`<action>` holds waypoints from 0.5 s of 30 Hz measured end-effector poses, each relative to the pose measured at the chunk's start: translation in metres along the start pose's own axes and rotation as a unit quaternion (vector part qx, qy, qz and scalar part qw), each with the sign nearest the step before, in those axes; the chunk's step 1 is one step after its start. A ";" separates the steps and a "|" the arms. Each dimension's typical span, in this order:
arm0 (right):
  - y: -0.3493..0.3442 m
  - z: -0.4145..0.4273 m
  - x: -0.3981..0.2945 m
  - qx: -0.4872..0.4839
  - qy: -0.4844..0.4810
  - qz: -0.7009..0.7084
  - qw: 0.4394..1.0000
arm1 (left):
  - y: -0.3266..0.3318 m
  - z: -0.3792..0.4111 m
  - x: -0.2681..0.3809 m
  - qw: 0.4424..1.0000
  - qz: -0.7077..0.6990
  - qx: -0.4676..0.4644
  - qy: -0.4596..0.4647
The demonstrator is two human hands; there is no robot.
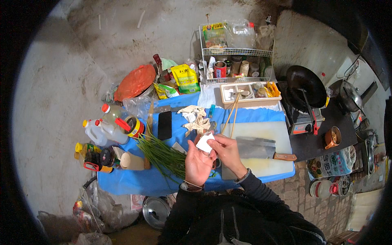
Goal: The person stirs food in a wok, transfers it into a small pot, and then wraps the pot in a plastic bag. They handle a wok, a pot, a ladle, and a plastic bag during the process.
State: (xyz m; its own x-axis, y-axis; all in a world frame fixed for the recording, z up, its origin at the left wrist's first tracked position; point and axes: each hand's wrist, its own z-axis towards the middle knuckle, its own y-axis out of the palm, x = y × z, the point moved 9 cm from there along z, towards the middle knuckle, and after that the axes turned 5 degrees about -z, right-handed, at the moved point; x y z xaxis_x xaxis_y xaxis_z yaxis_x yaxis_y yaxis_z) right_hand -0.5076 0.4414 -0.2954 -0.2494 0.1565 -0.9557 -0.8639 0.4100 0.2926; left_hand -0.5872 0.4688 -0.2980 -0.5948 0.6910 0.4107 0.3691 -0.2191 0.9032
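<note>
A small white piece of paper or tissue (205, 143) lies against the fingers of my left hand (198, 165), which is turned palm up. My right hand (227, 151) pinches the paper's right edge between thumb and fingers. Long thin green stalks (162, 156) lie on the blue table cover just left of my left hand. Behind my hands are crumpled cream cloth gloves (197, 121). To the right, a cleaver (255, 148) with a wooden handle lies on a white cutting board (263, 131), and two wooden chopsticks (234, 114) slant across the board's far left corner.
Bottles and jugs (102, 133) crowd the left side near a black phone (164, 125). A seasoning tray (251, 102) stands below a wire rack (237, 52) at the back. A wok (306, 87) sits on a portable stove (301, 122), with an orange-brown cup (330, 142) nearby.
</note>
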 end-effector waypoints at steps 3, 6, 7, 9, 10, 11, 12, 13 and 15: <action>-0.002 -0.003 -0.004 0.012 -0.028 -0.025 0.999 | -0.002 -0.002 -0.005 1.000 -0.008 0.015 -0.005; -0.003 -0.005 -0.005 0.014 -0.047 -0.046 0.998 | -0.005 -0.005 -0.008 1.000 -0.018 0.018 -0.001; -0.004 -0.006 -0.005 0.014 -0.049 -0.052 0.997 | -0.006 -0.005 -0.010 1.000 -0.022 0.017 0.000; -0.004 -0.008 -0.006 0.017 -0.044 -0.063 0.997 | -0.014 -0.005 -0.012 0.998 -0.025 0.055 0.006; -0.004 -0.008 -0.006 0.018 -0.041 -0.068 0.997 | -0.018 -0.005 -0.013 0.997 -0.026 0.073 0.009; -0.005 -0.008 -0.003 0.018 -0.041 -0.068 0.997 | -0.019 -0.006 -0.014 0.996 -0.018 0.088 0.009; -0.007 -0.008 0.002 0.020 -0.041 -0.068 0.997 | -0.020 -0.006 -0.017 0.995 -0.011 0.103 0.008; -0.009 -0.008 0.006 0.021 -0.042 -0.068 0.997 | -0.023 -0.007 -0.018 0.993 -0.004 0.117 0.007; -0.010 -0.009 0.007 0.021 -0.040 -0.076 0.996 | -0.023 -0.005 -0.019 0.997 0.007 0.075 0.002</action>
State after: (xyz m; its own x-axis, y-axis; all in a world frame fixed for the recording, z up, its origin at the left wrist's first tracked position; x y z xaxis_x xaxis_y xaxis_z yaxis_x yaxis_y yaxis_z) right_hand -0.5042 0.4305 -0.3056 -0.0803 0.1607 -0.9837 -0.8697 0.4709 0.1479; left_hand -0.5880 0.4571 -0.3263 -0.5908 0.6861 0.4245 0.4807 -0.1232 0.8682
